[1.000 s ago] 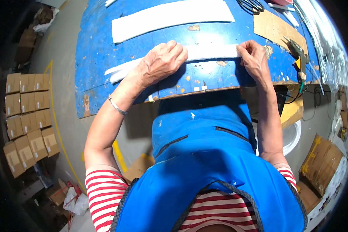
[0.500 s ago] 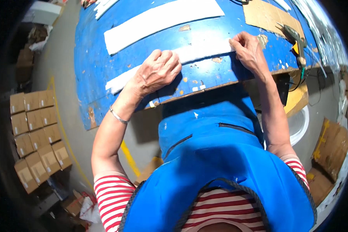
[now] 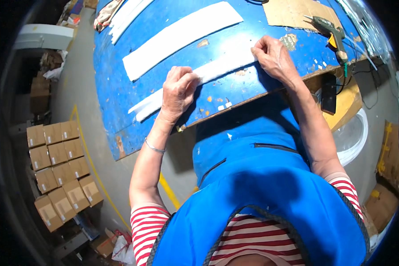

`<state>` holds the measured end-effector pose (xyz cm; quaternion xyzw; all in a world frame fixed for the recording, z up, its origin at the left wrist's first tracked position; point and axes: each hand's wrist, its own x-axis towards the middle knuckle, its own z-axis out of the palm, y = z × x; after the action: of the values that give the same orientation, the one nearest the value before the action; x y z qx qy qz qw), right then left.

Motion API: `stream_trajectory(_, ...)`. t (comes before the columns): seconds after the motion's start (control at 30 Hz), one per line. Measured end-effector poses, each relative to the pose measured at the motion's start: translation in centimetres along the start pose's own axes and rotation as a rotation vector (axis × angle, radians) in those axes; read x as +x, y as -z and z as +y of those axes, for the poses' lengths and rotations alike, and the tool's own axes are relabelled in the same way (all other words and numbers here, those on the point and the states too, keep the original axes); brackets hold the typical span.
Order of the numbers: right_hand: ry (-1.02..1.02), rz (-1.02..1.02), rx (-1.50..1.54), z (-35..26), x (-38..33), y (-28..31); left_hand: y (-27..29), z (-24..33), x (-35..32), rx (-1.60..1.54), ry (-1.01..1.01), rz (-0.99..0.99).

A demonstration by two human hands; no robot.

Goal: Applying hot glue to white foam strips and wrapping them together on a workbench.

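A long, narrow white strip of soft sheet material [image 3: 228, 63], seemingly folded lengthwise, lies along the near part of the blue worktable [image 3: 115, 99]. My left hand [image 3: 179, 91] is closed on it left of its middle, fingertips pinching the edge. At the strip's right end, my right hand [image 3: 274, 57] pinches it between thumb and fingers. The strip's left end parts into two layers beyond my left hand. Behind it rests a wider, flat white piece [image 3: 181, 39], touched by neither hand.
At the right sit a glue gun [image 3: 334, 37] with a cable and a cardboard sheet [image 3: 292, 13]. More white strips [image 3: 131, 17] and a patterned cloth item [image 3: 107, 15] lie at the far left. Stacked cardboard boxes [image 3: 57, 155] stand on the floor to the left.
The view has shifted, moving the table in the picture. My left hand has turned more upright and sits slightly closer to my right hand. The strip's left end now shows two separated layers.
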<state>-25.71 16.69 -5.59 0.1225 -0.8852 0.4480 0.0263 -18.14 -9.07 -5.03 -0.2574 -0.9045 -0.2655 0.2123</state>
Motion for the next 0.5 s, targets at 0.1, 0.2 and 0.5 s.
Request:
stream_trajectory(0.1, -0.008, -0.004, -0.003, -0.13, 0.08, -0.09, -0.14, 0.28, -0.25, -0.023, 0.078, 0.032)
stream_trajectory(0.2, -0.042, -0.019, -0.022, -0.17, 0.06, -0.03, -0.2, 0.26, -0.31, -0.049, 0.117, 0.037)
stream_trajectory(0.5, -0.083, -0.063, 0.112, 0.06, 0.09, 0.18, -0.24, -0.18, -0.75, -0.018, 0.033, 0.07)
